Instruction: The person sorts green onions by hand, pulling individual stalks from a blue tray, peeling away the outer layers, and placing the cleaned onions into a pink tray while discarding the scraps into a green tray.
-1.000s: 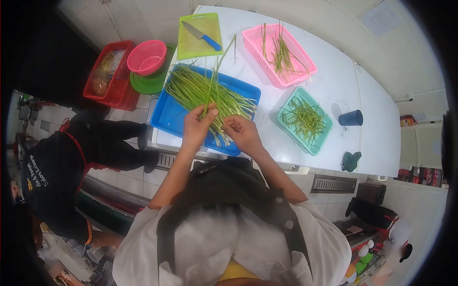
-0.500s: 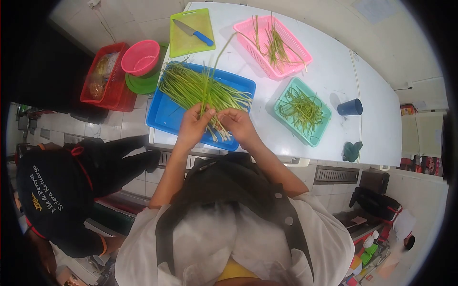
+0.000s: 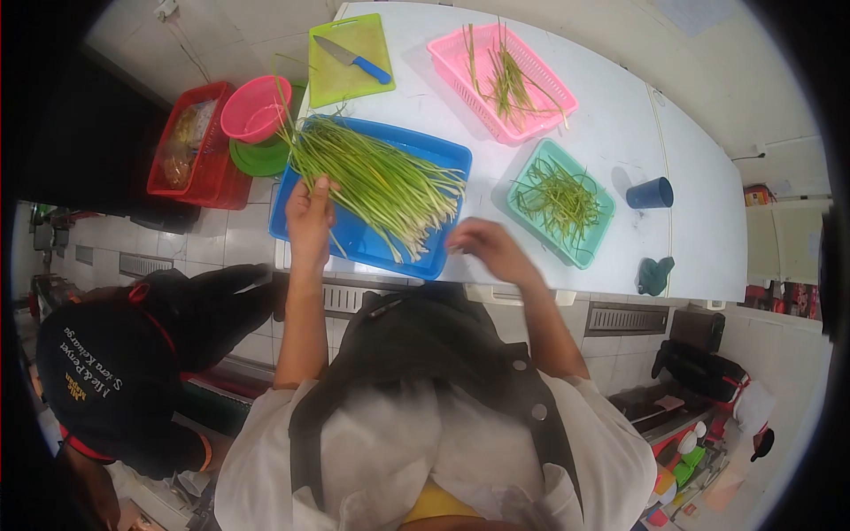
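Observation:
A blue tray (image 3: 299, 223) on the white table (image 3: 620, 115) holds a heap of long green stalks (image 3: 381, 177). At the tray's left edge, my left hand (image 3: 310, 217) is shut on a single stalk (image 3: 288, 111) that points up and to the left, past the tray. My right hand (image 3: 485, 246) hovers at the tray's near right corner, just off the pile. It is blurred and its fingers are loosely curled, so I cannot tell whether anything is in it.
A teal tray (image 3: 586, 258) and a pink basket (image 3: 542, 117), each with some stalks, sit to the right. A blue-handled knife (image 3: 354, 58) lies on a green cutting board (image 3: 341, 84). Also nearby: a blue cup (image 3: 651, 193), a green cloth (image 3: 653, 276), a red crate (image 3: 190, 142), a pink bowl (image 3: 257, 108). A black-capped person (image 3: 97, 372) crouches at lower left.
My hands, together over the pile's near end, have parted. The left moved left with one stalk, now tilted outward. The right swung right. The crouching person shifted lower.

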Demonstrator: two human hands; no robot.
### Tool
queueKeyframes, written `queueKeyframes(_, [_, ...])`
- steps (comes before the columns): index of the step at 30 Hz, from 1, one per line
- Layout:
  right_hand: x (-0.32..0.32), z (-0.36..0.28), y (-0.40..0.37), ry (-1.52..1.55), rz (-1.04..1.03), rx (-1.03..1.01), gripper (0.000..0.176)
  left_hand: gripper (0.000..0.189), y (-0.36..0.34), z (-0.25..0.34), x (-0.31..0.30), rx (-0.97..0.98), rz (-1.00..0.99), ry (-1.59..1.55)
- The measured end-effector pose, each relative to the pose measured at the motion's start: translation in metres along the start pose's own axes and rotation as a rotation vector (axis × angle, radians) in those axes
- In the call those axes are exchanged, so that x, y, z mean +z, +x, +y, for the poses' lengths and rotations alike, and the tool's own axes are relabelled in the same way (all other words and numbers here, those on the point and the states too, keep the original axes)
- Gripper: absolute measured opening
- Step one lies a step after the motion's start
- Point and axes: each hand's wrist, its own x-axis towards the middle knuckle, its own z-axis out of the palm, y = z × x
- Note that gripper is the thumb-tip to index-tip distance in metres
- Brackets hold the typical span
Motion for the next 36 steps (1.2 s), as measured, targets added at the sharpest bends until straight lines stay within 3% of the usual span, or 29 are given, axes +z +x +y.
queueKeyframes(4, [-0.085,-0.025,-0.037,-0.068,0.371,0.016,0.006,0.021,0.002,0.004,-0.002,-0.055,0.043,-0.126])
queueKeyframes(8, [-0.155,-0.019,-0.057,-0.188,0.661,0.117,0.024,0.022,-0.002,0.001,0.012,-0.257,-0.079,-0.333])
queueKeyframes(11, [-0.144,-0.018,-0.058,-1.291,0.773,0.580,0.042,0.022,-0.009,-0.009,0.028,-0.341,-0.220,-0.458])
queueKeyframes(12, [-0.146,-0.003,-0.060,-1.162,0.700,0.526,0.053,0.022,-0.013,-0.010,0.035,-0.378,-0.225,-0.471])
queueKeyframes(14, [-0.135,0.015,-0.045,-1.126,0.658,0.398,0.058,0.022,-0.020,-0.014,0.048,-0.426,-0.236,-0.471])
queueKeyframes(16, [-0.098,0.005,-0.021,-0.833,0.577,0.166,0.042,0.023,-0.026,-0.016,0.059,-0.473,-0.246,-0.454])
queueKeyframes(18, [-0.060,-0.003,0.005,-0.416,0.317,0.109,0.032,0.024,-0.031,-0.023,0.065,-0.494,-0.295,-0.388])
queueKeyframes(19, [-0.043,-0.008,0.018,-0.041,0.119,0.072,0.033,0.024,-0.033,-0.025,0.067,-0.503,-0.320,-0.356])
queueKeyframes(21, [-0.009,-0.017,0.034,0.157,0.080,0.112,0.037,0.024,-0.040,-0.026,0.072,-0.518,-0.371,-0.312])
queueKeyframes(23, [0.009,-0.014,0.046,0.407,0.100,0.059,0.031,0.024,-0.044,-0.028,0.073,-0.505,-0.425,-0.266])
queueKeyframes(26, [0.014,-0.003,0.057,0.511,0.192,0.031,0.021,0.023,-0.052,-0.021,0.074,-0.476,-0.411,-0.238])
queueKeyframes(36, [-0.007,-0.015,0.071,0.292,0.445,-0.061,0.011,0.024,-0.053,-0.025,0.040,-0.451,-0.251,-0.218])
